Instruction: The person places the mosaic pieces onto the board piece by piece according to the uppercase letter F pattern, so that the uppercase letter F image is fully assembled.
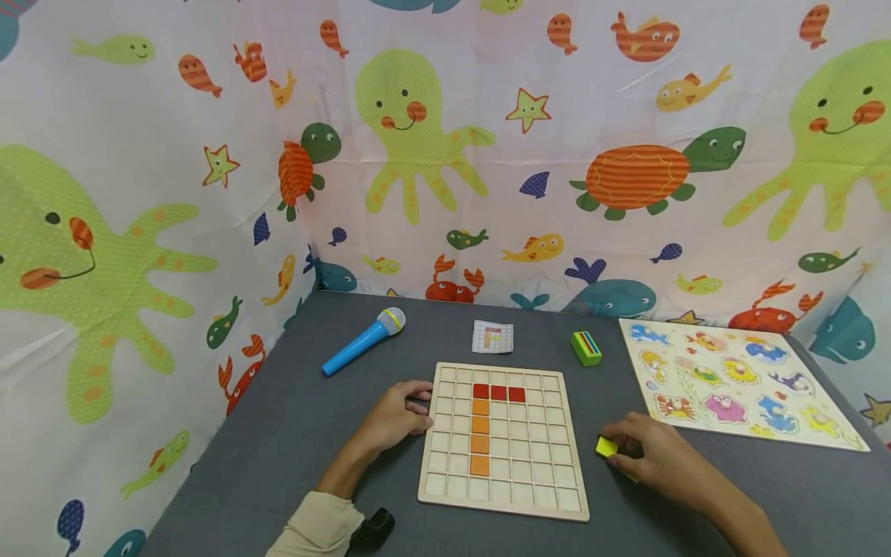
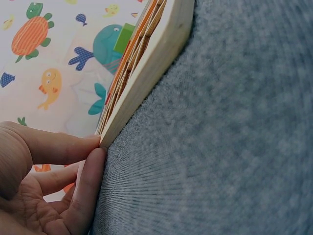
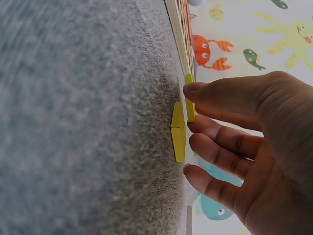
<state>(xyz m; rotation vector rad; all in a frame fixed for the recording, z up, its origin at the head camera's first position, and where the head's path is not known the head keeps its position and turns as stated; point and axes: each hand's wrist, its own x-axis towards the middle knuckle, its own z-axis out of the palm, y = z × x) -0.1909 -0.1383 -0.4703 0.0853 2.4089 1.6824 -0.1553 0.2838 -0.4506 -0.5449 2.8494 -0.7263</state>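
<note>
In the head view a wooden grid board lies flat at the centre. Three red tiles form a row on it, and several orange tiles run down in a column below. My left hand holds the board's left edge with thumb and fingertips. In the left wrist view, digits meet at the board's side. Right of the board, my right hand pinches a yellow tile between thumb and finger. Two more yellow tiles lie on the table beneath, mostly covered by the hand in the head view.
Behind the board lies a small pattern card. A green block stack with coloured stripes stands to its right. At far right is a sea-animal puzzle board. A blue toy microphone rests on the grey table at back left.
</note>
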